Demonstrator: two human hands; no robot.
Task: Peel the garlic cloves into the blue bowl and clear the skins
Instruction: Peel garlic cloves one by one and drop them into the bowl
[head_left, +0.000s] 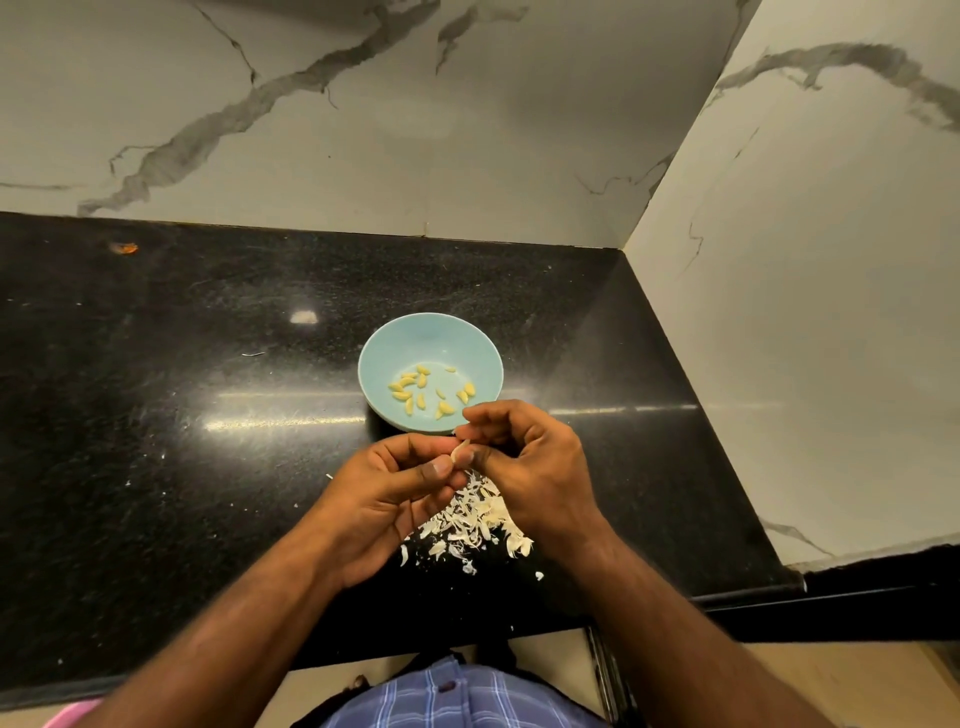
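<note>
A pale blue bowl (384, 358) stands on the black counter and holds several peeled yellow cloves (410, 392). Just in front of it, my left hand (387, 499) and my right hand (530, 462) meet above the counter. Both pinch one small garlic clove (461, 450) between thumb and fingertips; a bit of pale skin shows on it. Below the hands lies a pile of white garlic skins (475, 525), partly hidden by my right hand.
The black stone counter (182, 415) ends at a marble wall behind and another on the right (805, 312). Small skin flecks are scattered left of the pile. An orange scrap (123, 248) lies at the far left back. The counter's front edge runs near my body.
</note>
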